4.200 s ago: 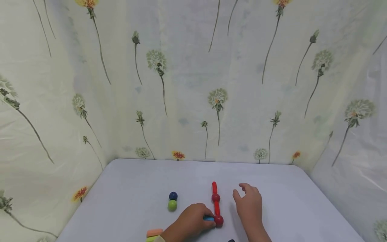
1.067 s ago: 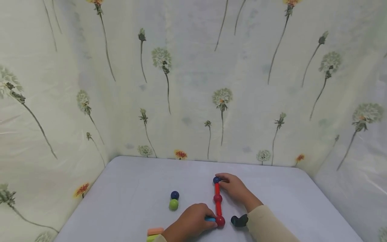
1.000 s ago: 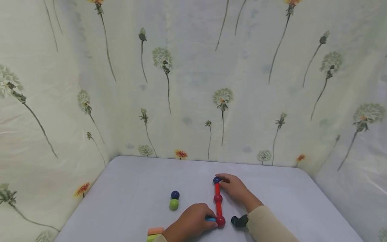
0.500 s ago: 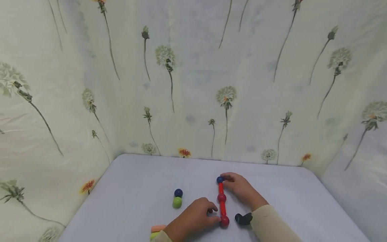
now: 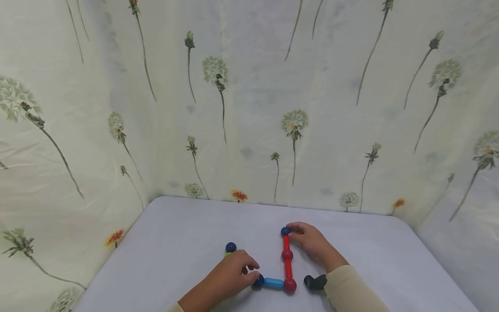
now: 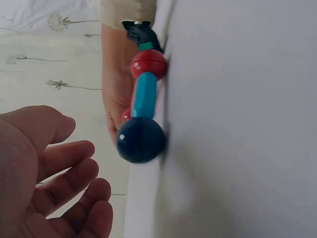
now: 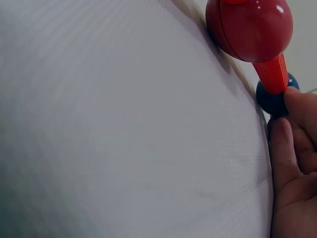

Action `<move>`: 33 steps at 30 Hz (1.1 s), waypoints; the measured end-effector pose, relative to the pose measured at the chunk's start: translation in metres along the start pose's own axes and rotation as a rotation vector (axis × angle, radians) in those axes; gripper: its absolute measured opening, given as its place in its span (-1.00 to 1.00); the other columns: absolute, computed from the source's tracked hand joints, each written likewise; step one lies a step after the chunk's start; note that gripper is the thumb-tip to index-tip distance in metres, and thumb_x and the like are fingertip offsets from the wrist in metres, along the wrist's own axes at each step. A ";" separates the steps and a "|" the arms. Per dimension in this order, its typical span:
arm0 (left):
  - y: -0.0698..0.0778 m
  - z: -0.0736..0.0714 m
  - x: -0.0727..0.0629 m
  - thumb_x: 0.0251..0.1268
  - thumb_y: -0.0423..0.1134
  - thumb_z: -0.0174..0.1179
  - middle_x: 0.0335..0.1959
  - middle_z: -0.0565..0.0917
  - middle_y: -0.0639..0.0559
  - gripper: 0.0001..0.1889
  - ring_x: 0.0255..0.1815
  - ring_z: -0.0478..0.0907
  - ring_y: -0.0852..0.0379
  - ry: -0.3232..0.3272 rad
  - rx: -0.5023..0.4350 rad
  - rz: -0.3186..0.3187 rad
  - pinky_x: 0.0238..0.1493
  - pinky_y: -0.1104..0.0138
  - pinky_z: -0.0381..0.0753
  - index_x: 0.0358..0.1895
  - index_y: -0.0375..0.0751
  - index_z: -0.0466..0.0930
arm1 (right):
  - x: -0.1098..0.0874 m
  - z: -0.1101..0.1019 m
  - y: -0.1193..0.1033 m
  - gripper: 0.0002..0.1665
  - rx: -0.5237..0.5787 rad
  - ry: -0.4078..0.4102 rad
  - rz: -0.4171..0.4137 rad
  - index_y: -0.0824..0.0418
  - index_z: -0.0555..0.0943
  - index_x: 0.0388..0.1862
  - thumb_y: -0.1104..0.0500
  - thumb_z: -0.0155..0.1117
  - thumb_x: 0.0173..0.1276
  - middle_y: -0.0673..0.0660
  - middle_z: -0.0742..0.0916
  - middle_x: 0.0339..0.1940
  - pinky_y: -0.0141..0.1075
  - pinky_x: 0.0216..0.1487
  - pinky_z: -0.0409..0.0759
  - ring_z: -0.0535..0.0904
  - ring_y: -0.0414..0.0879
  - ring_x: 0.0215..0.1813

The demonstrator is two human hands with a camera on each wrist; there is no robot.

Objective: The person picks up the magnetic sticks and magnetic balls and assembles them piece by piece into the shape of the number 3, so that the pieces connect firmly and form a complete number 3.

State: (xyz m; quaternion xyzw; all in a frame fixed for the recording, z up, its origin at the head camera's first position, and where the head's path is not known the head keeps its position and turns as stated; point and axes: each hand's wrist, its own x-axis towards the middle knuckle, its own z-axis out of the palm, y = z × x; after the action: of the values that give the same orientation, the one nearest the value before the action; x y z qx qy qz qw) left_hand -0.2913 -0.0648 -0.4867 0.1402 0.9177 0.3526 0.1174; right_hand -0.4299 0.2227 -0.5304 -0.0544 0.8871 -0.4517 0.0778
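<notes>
An L-shaped chain of magnetic balls and rods lies on the white table. At its far end is a dark blue ball (image 5: pixel 286 231), pinched between the thumb and fingers of my right hand (image 5: pixel 312 245). From there a red rod (image 5: pixel 286 242), a red ball (image 5: pixel 287 255), another red rod (image 5: pixel 288 268) and a nearer red ball (image 5: pixel 290 285) follow. A light blue rod (image 5: pixel 274 283) runs left to a second dark blue ball (image 6: pixel 141 140). My left hand (image 5: pixel 230 274) is beside that ball; in the left wrist view its relaxed fingers are apart from it, holding nothing.
Another dark blue ball (image 5: pixel 231 247) stands behind my left hand, with a green ball (image 5: pixel 228 254) mostly hidden there. A dark curved piece (image 5: pixel 315 282) lies beside my right sleeve (image 5: pixel 352 286). A flower-patterned curtain (image 5: pixel 249 108) rises behind the table.
My left hand has let go of the light blue rod and drawn left, uncovering the rod and a dark blue ball. The right hand, empty at first, now holds the far dark blue ball.
</notes>
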 end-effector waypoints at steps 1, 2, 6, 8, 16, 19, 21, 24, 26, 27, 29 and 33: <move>-0.005 -0.002 -0.005 0.38 -0.03 0.39 -0.29 0.58 0.26 -0.82 -0.24 0.51 0.27 -0.004 0.006 -0.007 -0.13 0.31 0.68 -0.06 0.05 0.80 | 0.000 0.001 -0.001 -0.59 0.002 0.000 0.001 -0.03 0.67 0.29 0.10 0.35 0.49 0.07 0.71 0.30 0.21 0.48 0.41 0.51 0.16 0.45; -0.009 -0.004 -0.011 0.38 -0.04 0.39 -0.27 0.58 0.27 -0.82 -0.23 0.51 0.28 -0.012 0.013 -0.016 -0.11 0.29 0.68 -0.06 0.06 0.79 | -0.001 0.001 -0.002 -0.59 0.007 -0.001 0.003 -0.02 0.67 0.29 0.10 0.35 0.49 0.07 0.71 0.30 0.21 0.48 0.41 0.50 0.16 0.45; -0.020 -0.011 -0.031 0.37 -0.07 0.40 -0.22 0.62 0.25 -0.83 -0.19 0.53 0.26 -0.072 0.024 -0.057 0.00 0.19 0.70 -0.04 0.07 0.76 | -0.003 -0.001 -0.004 -0.61 0.025 0.001 0.005 -0.02 0.68 0.27 0.10 0.36 0.49 0.08 0.71 0.28 0.21 0.47 0.42 0.51 0.16 0.43; -0.026 -0.015 -0.041 0.36 -0.08 0.41 -0.21 0.63 0.25 -0.82 -0.18 0.54 0.25 -0.098 0.030 -0.072 0.03 0.14 0.70 -0.04 0.07 0.76 | -0.004 -0.001 -0.003 -0.60 0.032 -0.003 -0.002 0.00 0.68 0.27 0.10 0.36 0.49 0.09 0.72 0.27 0.20 0.46 0.44 0.52 0.17 0.42; -0.064 -0.037 -0.070 0.38 -0.18 0.37 -0.18 0.60 0.22 -0.80 -0.25 0.50 0.24 -0.107 -0.006 -0.034 -0.05 0.28 0.68 0.02 -0.01 0.76 | -0.001 0.001 0.000 -0.62 0.050 -0.003 0.007 -0.03 0.68 0.25 0.09 0.38 0.48 0.04 0.73 0.24 0.18 0.44 0.46 0.54 0.11 0.40; -0.076 -0.040 -0.075 0.39 -0.19 0.35 -0.21 0.59 0.23 -0.79 -0.27 0.46 0.27 -0.092 -0.028 -0.003 -0.13 0.37 0.59 0.03 -0.05 0.76 | 0.000 0.002 0.001 -0.62 0.053 0.000 0.009 -0.04 0.68 0.25 0.09 0.38 0.48 0.03 0.73 0.24 0.19 0.45 0.45 0.54 0.10 0.40; -0.081 -0.043 -0.079 0.41 -0.18 0.33 -0.19 0.60 0.24 -0.79 -0.25 0.46 0.28 -0.070 -0.041 0.017 -0.13 0.39 0.58 0.04 -0.05 0.76 | 0.001 0.002 0.001 -0.62 0.057 0.000 0.009 -0.04 0.68 0.25 0.09 0.38 0.48 0.03 0.73 0.25 0.20 0.46 0.44 0.53 0.10 0.41; -0.088 -0.047 -0.084 0.46 -0.10 0.32 -0.17 0.60 0.23 -0.77 -0.20 0.49 0.29 -0.039 -0.037 0.027 -0.09 0.35 0.63 0.05 -0.06 0.74 | 0.002 0.003 0.001 -0.62 0.059 0.000 0.007 -0.04 0.68 0.25 0.10 0.37 0.48 0.03 0.72 0.25 0.20 0.46 0.43 0.53 0.10 0.42; -0.093 -0.050 -0.086 0.46 -0.01 0.33 -0.14 0.61 0.20 -0.72 -0.17 0.51 0.26 -0.029 -0.029 0.008 -0.06 0.27 0.67 0.05 -0.06 0.74 | 0.002 0.003 0.002 -0.62 0.059 -0.001 0.007 -0.04 0.68 0.26 0.10 0.37 0.49 0.03 0.72 0.25 0.20 0.46 0.43 0.53 0.11 0.41; -0.096 -0.051 -0.086 0.46 0.03 0.33 -0.15 0.61 0.18 -0.69 -0.17 0.53 0.25 -0.025 -0.019 0.007 -0.07 0.25 0.67 0.05 -0.08 0.74 | 0.002 0.003 0.002 -0.62 0.057 0.000 0.008 -0.03 0.68 0.25 0.10 0.37 0.48 0.04 0.73 0.25 0.20 0.46 0.44 0.53 0.12 0.41; -0.101 -0.052 -0.087 0.44 0.07 0.33 -0.17 0.62 0.15 -0.65 -0.19 0.54 0.24 -0.029 -0.005 0.000 -0.11 0.24 0.67 0.04 -0.11 0.75 | 0.001 0.003 0.001 -0.62 0.058 0.003 0.009 -0.02 0.68 0.25 0.11 0.37 0.48 0.04 0.73 0.24 0.19 0.45 0.45 0.54 0.12 0.41; -0.105 -0.051 -0.088 0.43 -0.02 0.36 -0.24 0.62 0.15 -0.72 -0.30 0.50 0.27 -0.035 0.018 0.011 -0.22 0.30 0.61 -0.04 -0.15 0.77 | -0.002 0.002 -0.001 -0.61 0.063 0.008 0.008 0.00 0.68 0.26 0.12 0.37 0.48 0.05 0.73 0.24 0.17 0.44 0.47 0.55 0.12 0.39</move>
State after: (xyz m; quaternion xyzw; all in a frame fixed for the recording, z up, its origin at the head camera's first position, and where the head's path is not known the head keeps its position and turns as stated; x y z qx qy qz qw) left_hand -0.2434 -0.2010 -0.5105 0.1523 0.9178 0.3427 0.1301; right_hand -0.4277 0.2206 -0.5304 -0.0467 0.8729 -0.4794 0.0779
